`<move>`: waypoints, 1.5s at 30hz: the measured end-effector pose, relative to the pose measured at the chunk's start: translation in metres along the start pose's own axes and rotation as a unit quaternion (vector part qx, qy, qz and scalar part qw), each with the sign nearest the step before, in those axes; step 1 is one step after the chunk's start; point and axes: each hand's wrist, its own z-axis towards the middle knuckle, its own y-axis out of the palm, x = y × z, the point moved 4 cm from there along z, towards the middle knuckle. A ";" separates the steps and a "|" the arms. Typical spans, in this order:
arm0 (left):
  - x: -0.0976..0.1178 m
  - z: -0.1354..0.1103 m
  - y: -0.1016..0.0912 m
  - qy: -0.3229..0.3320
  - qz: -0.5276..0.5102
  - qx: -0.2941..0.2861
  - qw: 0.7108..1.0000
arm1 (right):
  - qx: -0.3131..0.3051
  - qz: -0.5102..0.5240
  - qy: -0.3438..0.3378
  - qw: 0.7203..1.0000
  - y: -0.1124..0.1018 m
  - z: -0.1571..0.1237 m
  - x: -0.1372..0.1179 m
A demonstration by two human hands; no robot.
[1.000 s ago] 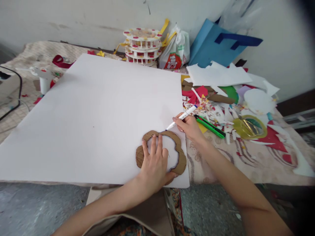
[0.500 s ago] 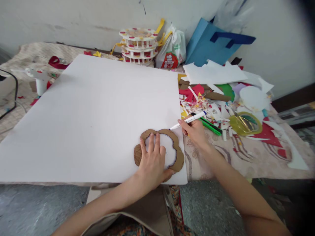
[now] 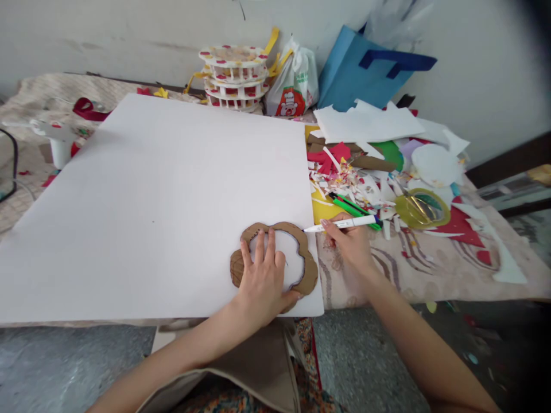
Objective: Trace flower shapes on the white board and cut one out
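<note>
My left hand (image 3: 261, 280) lies with fingers spread on a brown cardboard ring (image 3: 308, 274) with a wavy, cloud-like outline, pressing it against a large white board (image 3: 163, 189). White shows through the ring's opening, and part of its lower edge is under my hand. Between the thumb and fingers of my right hand (image 3: 353, 248) is a white marker pen (image 3: 355, 222) with a blue end. The pen lies nearly level, its tip at the ring's upper right outer edge. Whether the tip touches the board I cannot tell.
Right of the board lie a green cutter (image 3: 350, 209), paper scraps (image 3: 344, 178) and a yellow tape roll (image 3: 402, 215) with scissors (image 3: 419, 206) on it. Behind stand a tiered white model (image 3: 235, 74), a plastic bag (image 3: 297, 80) and a blue bag (image 3: 348, 71). A glue gun (image 3: 60, 140) is at left.
The marker pen has moved slightly right and down along the ring's outer edge and now lies flatter. My left hand stays on the ring. The whole view has shifted a little.
</note>
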 end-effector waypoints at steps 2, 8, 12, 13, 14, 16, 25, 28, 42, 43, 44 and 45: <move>0.000 0.000 0.000 0.000 0.000 0.000 1.000 | 0.005 0.001 0.000 1.000 -0.002 -0.005 0.000; 0.001 0.000 0.001 0.002 -0.001 0.011 1.000 | 0.025 -0.020 0.006 0.999 -0.006 -0.023 -0.001; 0.001 -0.001 0.001 0.001 -0.004 0.011 1.000 | 0.031 -0.041 0.005 0.999 -0.007 -0.033 -0.002; 0.001 -0.001 0.001 0.000 -0.005 0.010 1.000 | 0.032 -0.040 0.004 0.999 -0.008 -0.035 -0.003; 0.000 0.000 0.001 -0.001 -0.007 0.008 1.000 | 0.034 -0.037 0.006 0.999 -0.008 -0.037 -0.003; 0.000 0.000 0.002 -0.002 -0.009 0.003 1.000 | 0.038 -0.034 0.010 0.999 -0.009 -0.041 -0.002; 0.000 0.000 0.001 0.001 -0.003 -0.008 1.000 | 0.054 -0.042 0.020 0.997 -0.012 -0.059 0.007; 0.000 0.000 0.001 -0.001 -0.001 -0.007 1.000 | 0.052 -0.024 0.026 0.998 -0.012 -0.062 0.009; 0.002 0.001 -0.003 -0.003 -0.002 -0.016 1.000 | 0.020 0.021 0.037 0.999 -0.013 -0.074 0.017; 0.002 0.001 -0.003 -0.003 -0.002 -0.016 1.000 | 0.016 0.018 0.038 0.999 -0.014 -0.076 0.017; 0.001 0.001 -0.003 -0.004 -0.002 -0.015 1.000 | 0.010 0.016 0.038 0.999 -0.015 -0.079 0.017; 0.001 0.001 -0.003 -0.004 -0.001 -0.014 1.000 | 0.004 0.017 0.038 0.999 -0.017 -0.082 0.016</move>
